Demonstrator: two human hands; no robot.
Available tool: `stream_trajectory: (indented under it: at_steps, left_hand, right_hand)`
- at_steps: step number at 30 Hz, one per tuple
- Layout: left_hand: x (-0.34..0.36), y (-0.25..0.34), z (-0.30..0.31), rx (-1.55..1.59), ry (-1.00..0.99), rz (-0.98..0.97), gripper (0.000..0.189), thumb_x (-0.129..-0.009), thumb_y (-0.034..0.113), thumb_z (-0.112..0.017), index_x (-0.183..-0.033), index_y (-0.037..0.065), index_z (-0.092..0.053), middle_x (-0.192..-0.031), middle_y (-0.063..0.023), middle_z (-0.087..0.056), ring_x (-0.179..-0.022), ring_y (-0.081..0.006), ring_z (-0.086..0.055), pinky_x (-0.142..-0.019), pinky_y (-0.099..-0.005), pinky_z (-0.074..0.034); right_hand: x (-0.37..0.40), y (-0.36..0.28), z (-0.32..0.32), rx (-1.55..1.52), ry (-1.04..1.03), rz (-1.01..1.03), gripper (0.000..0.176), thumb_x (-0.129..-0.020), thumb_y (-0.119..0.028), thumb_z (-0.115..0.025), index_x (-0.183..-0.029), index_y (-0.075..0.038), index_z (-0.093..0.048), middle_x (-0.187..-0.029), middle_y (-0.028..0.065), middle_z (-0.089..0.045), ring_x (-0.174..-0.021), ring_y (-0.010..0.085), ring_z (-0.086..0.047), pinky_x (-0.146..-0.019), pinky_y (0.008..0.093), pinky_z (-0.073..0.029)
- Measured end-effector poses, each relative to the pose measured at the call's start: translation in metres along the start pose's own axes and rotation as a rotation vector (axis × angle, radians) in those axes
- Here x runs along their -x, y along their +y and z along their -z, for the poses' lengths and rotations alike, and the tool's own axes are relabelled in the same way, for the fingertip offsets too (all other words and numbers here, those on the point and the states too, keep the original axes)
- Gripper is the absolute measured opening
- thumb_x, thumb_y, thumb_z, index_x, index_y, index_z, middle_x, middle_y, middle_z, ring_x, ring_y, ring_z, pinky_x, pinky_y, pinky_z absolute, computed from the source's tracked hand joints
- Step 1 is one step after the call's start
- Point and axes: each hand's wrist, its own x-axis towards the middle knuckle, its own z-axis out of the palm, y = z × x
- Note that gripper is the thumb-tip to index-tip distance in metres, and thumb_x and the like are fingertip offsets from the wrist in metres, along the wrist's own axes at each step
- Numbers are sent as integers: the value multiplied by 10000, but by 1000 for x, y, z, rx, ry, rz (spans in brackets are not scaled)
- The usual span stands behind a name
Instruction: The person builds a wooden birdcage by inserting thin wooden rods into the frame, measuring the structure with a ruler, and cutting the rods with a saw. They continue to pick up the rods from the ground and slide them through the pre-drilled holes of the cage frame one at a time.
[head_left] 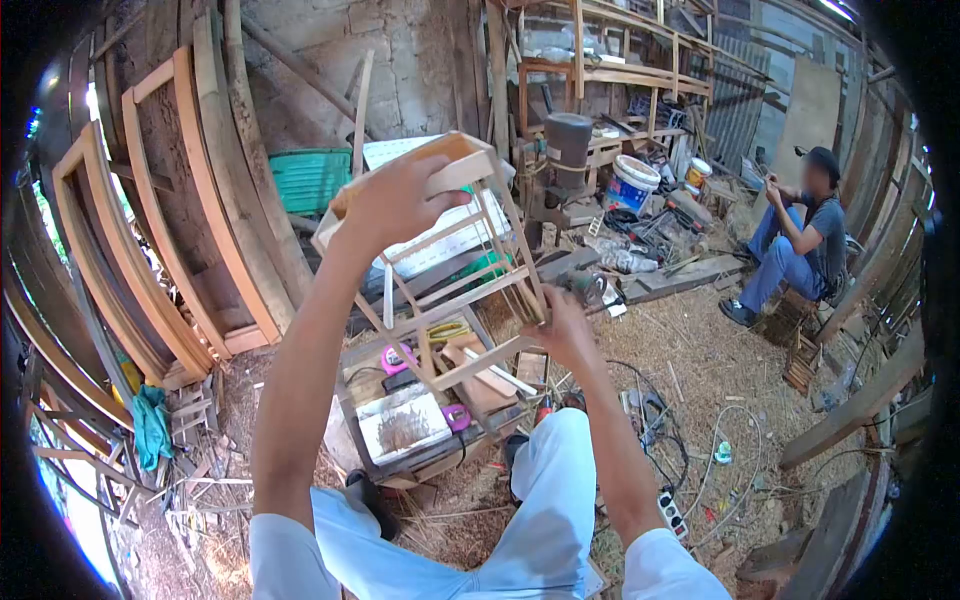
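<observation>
Head view, single frame. I log the left hand [400, 200] raised at upper centre, its fingers [440, 195] curled and pressed over the top board of a pale open frame of thin wooden slats [470, 270], gripping it from above. The right hand [562, 328] is lower and to the right, closed on the frame's lower corner where several thin slats meet. Its fingers wrap the wood, but the tips are hidden behind it, so I cannot tell how tightly they hold. The frame hangs tilted in the air between both hands, in the centre of the view and clear of everything beneath. Directly below it stands a low wooden counter [430, 465] carrying a pink round case [397, 357], a second pink round case [457, 417] and a pale dusty panel [402, 425]. The floor is covered in straw and shavings [700, 370], with a white power strip [672, 512] and loose cables near the right forearm. On the left, large curved wooden frames [200, 200] lean against the wall, and a green plastic crate [310, 178] sits behind the held frame. At back right is a white bucket with a blue label [632, 183] among tools. Far right, well apart, another person in a dark cap and blue trousers [800, 245] sits with both hands raised.
</observation>
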Motion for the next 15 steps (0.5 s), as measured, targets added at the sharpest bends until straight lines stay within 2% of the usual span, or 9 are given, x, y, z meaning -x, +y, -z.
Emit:
stream_trajectory:
  at_steps: [1, 2, 3, 5, 8, 9, 11, 13, 15]
  left_hand:
    - [-2, 2, -1, -19, -45, -82, 447, -790, 388, -704, -1062, 40, -635, -841, -229, -651, -792, -379, -643, -694, -416, -484]
    - [-3, 3, -3, -82, -79, -159, 410, -784, 361, -708, -1057, 66, -628, -855, -220, -653, -815, -384, -640, -714, -431, -485]
    - [-2, 8, -4, -81, -79, -156, 410, -784, 361, -708, -1057, 66, -628, -855, -220, -653, -815, -384, -640, -714, -431, -485]
    - [4, 19, -7, -34, -204, -135, 389, -792, 348, -698, -1078, 98, -613, -866, -217, -653, -825, -383, -639, -721, -444, -484]
    - [13, 26, -22, -176, -232, -160, 378, -792, 346, -694, -1085, 125, -603, -822, -193, -651, -812, -378, -634, -709, -469, -478]
    - [18, 30, -25, -242, -263, -146, 374, -792, 346, -692, -1083, 129, -604, -807, -185, -649, -806, -377, -632, -705, -478, -475]
    - [29, 21, -42, -250, -233, -200, 350, -804, 347, -673, -1078, 137, -617, -794, -175, -648, -791, -378, -630, -697, -490, -473]
    - [38, 24, -49, -292, -281, -152, 362, -821, 324, -647, -1134, 149, -602, -829, -158, -658, -825, -355, -647, -738, -473, -505]
    - [46, 23, -57, -328, -366, -112, 389, -825, 311, -643, -1173, 146, -582, -843, -165, -662, -823, -353, -648, -736, -473, -507]
  right_hand:
    - [-1, 6, -8, -353, -226, 23, 709, -733, -139, -787, -1317, -27, -401, -1126, 234, -593, -1033, 370, -587, -872, 446, -452]
    - [8, 7, -24, -278, -158, 136, 651, -785, -98, -736, -1331, -29, -387, -1133, 238, -591, -1046, 393, -579, -871, 437, -461]
    - [19, 5, -35, -359, -88, 179, 605, -816, -67, -695, -1334, -35, -385, -1094, 245, -593, -1019, 402, -581, -851, 429, -464]
    - [31, 10, -62, -411, -116, 122, 567, -830, -54, -675, -1325, -39, -399, -1036, 240, -600, -969, 408, -589, -807, 409, -470]
    - [42, 33, -110, -406, -37, 173, 505, -846, -31, -648, -1300, -28, -428, -993, 231, -599, -918, 394, -600, -762, 397, -474]
    - [44, 31, -112, -415, -40, 162, 505, -846, -31, -648, -1300, -28, -428, -993, 231, -599, -918, 394, -600, -762, 397, -474]
    - [44, 27, -116, -506, -288, -46, 449, -858, 11, -605, -1280, -33, -456, -976, 220, -605, -863, 358, -614, -719, 381, -479]
    - [47, 44, -143, -512, -262, -3, 443, -860, 38, -578, -1281, -32, -459, -945, 213, -615, -803, 327, -616, -695, 374, -478]
    - [51, 53, -162, -505, -42, 286, 456, -859, 36, -579, -1293, -35, -456, -912, 211, -624, -775, 324, -615, -682, 388, -477]
